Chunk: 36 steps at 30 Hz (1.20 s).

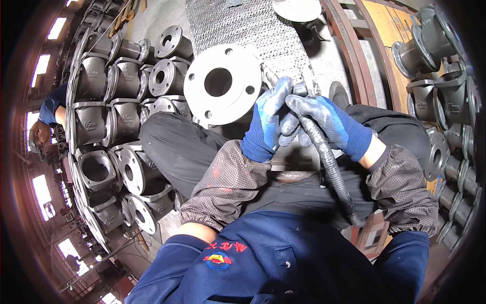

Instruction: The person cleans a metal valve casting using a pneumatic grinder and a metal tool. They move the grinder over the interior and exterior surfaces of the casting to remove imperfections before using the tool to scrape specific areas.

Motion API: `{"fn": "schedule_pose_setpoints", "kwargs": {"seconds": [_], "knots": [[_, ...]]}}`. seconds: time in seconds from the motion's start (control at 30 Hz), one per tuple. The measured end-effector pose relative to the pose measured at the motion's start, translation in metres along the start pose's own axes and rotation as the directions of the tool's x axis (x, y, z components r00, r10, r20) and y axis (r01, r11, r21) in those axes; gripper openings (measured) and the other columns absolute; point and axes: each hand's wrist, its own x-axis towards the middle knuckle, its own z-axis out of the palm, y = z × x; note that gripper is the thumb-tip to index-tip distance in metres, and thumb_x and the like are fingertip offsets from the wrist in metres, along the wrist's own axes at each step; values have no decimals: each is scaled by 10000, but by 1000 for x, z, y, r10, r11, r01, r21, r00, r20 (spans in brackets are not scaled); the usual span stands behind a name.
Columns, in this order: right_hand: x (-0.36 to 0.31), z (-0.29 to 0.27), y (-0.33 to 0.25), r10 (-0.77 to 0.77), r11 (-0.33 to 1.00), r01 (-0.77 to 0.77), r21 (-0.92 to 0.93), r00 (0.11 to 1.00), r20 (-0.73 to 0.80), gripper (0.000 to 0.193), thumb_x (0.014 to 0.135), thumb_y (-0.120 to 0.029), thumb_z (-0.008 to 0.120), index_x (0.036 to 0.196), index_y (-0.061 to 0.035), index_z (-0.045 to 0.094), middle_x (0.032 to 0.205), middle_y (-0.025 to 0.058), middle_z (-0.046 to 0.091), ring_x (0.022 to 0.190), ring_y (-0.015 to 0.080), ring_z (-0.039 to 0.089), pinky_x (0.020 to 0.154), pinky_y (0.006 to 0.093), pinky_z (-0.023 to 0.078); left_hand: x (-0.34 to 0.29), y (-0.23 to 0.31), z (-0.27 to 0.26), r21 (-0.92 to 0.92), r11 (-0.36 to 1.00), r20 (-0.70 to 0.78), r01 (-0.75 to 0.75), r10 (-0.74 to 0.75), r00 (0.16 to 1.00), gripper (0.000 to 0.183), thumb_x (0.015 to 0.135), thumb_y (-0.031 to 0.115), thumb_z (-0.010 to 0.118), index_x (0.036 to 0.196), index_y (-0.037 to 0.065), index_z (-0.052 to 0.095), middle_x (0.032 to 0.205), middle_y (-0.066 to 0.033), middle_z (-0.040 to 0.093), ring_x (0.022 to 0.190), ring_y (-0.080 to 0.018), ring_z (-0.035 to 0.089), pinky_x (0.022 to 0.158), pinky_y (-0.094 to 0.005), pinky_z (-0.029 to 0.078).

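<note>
The pale flange (242, 85) sits just beyond the left hand (271, 121), facing up, its degree of finish unclear; the right hand (326, 121) curls round a ribbed hose (329, 164); the left's hold is hidden; castings (128, 78) stand stacked leftward, whether done or waiting unclear.

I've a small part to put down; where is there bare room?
The textured plate shows bare surface between the large pale flange and the round disc. Grey floor lies open between that plate and the castings at left. It is crowded among those castings, and around left hand, right hand and hose.
</note>
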Motion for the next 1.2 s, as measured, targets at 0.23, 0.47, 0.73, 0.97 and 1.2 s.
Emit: {"fn": "schedule_pose_setpoints", "kwargs": {"seconds": [0.23,0.47,0.73,0.97,1.2], "knots": [[4,0,3,-16,1000,16,2,1000,-16,449,940,-400,439,1084,11,550,825,98,652,672,146,627,522,226,480,0,12,5,6,999,-84,-52,52,995,330,985,225,387,998,-56,561,917,-105,608,796,-123,568,717,-247,471],[3,0,0,-41,998,40,-40,999,-20,403,930,-374,468,1052,4,544,795,95,651,665,139,628,500,215,471,1,1,6,200,968,-71,-148,166,984,277,971,172,412,1027,-63,547,920,-133,607,807,-179,597,721,-270,481],[3,2,-4,-1,1000,0,-18,997,-77,350,917,-324,507,1045,-3,563,749,87,648,575,122,602,457,214,454,1,7,7,148,978,-117,-145,163,980,309,981,215,397,995,-42,569,842,-107,613,750,-162,594,673,-278,491],[9,-3,-32,-328,939,306,-160,935,-138,338,902,-276,514,996,32,617,785,107,669,569,90,592,510,170,471,5,60,-37,-136,971,-21,198,-203,979,256,950,196,492,1018,-9,629,783,-22,597,722,-90,554,663,-220,456],[53,-34,-40,-487,873,462,-156,844,-225,431,865,-312,552,1103,46,571,1009,141,621,940,209,618,713,252,509,28,74,-179,290,957,-410,14,111,905,281,945,200,491,1035,-32,621,963,-90,642,878,-135,621,734,-246,518]]}}
